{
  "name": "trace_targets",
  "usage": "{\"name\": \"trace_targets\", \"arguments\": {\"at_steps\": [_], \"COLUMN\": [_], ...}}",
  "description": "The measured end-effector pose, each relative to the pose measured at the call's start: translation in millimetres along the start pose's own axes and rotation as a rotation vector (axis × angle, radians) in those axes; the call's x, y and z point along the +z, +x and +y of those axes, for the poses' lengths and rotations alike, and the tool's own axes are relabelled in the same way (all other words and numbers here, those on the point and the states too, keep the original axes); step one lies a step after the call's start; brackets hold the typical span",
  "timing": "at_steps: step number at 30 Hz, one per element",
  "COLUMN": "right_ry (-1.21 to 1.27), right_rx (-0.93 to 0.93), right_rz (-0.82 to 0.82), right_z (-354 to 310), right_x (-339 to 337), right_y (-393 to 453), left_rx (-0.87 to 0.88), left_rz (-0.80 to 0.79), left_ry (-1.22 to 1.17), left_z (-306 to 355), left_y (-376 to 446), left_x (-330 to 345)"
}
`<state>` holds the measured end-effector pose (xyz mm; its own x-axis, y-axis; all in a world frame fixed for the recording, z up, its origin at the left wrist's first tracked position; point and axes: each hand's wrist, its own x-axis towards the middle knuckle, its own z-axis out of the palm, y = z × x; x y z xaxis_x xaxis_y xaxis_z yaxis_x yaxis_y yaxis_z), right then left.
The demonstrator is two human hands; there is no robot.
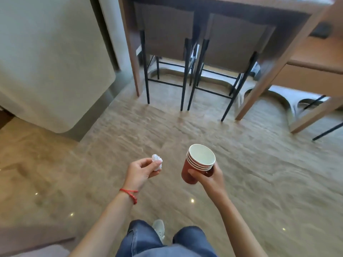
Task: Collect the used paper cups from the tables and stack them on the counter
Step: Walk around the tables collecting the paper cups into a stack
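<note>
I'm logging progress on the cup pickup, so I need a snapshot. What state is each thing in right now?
Stack of red paper cups: nested, four rims showing, tilted, top cup looks empty, held in the air.
Right hand: grip closed around the cup stack.
Crumpled white paper: balled up, pinched at the fingertips.
Left hand: grip closed on the paper.
Two bar stools: upright, tucked under the wooden table.

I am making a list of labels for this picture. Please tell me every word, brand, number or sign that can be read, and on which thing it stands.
No text can be read.
Stack of red paper cups in the right hand: plain red wall, no print visible.
Crumpled white paper in the left hand: no writing visible.
</note>
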<state>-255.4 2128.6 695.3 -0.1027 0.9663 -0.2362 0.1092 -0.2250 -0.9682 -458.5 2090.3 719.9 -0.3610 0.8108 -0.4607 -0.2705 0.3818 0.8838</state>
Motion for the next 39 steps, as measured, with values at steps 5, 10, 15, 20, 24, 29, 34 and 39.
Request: {"name": "trace_targets", "arguments": {"at_steps": [5,10,15,20,24,29,34,39], "right_ry": [0.027,0.033,0.020,0.004,0.002,0.016,0.016,0.044], "right_rx": [-0.006,-0.007,-0.027,-0.038,-0.047,-0.042,-0.082,-0.109], "right_rz": [0.117,0.138,0.107,0.107,0.140,0.177,0.228,0.300], "right_z": [-20,-35,-55,-81,-99,-110,-135,-179], "right_x": [-14,-37,-72,-117,-142,-157,-163,-175], "right_y": [49,115,193,269,327,399,483,562], "left_rx": [-0.008,-0.037,-0.022,-0.014,0.004,-0.002,0.013,0.056], "left_rz": [-0.090,-0.116,-0.098,-0.116,-0.123,-0.167,-0.239,-0.328], "left_ry": [0.042,0.062,0.027,0.022,0.022,0.007,-0.002,0.009], "left_z": [33,49,74,108,131,160,203,263], "left_y": [59,122,180,230,271,335,419,491], "left_x": [38,86,147,207,245,290,335,380]}}
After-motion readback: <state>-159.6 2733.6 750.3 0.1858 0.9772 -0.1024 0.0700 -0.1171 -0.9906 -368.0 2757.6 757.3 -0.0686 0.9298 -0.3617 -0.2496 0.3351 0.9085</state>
